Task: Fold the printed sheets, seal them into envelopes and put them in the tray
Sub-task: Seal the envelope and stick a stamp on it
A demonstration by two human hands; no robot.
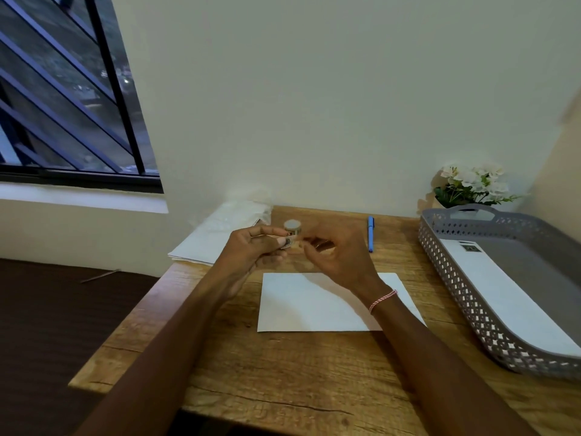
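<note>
Pinching: left hand (254,247) grips a small printed piece (287,243) between thumb and curled fingers, raised above the table (283,372).
Right hand (336,256): fingers curled, just beside the piece; blurred, cannot tell if it holds anything. Woven bracelet (382,300) on the wrist.
Small roll (293,227): upright on the table, just behind the hands.
Envelope (314,306): white, flat on the table under the right wrist.
Tray (456,287): grey, perforated, at right; second envelope (503,284) lies inside.
Pen (371,234): blue, between roll and tray.
Paper stack (213,240): back left corner.
Flowers (471,184): white, behind the tray.
</note>
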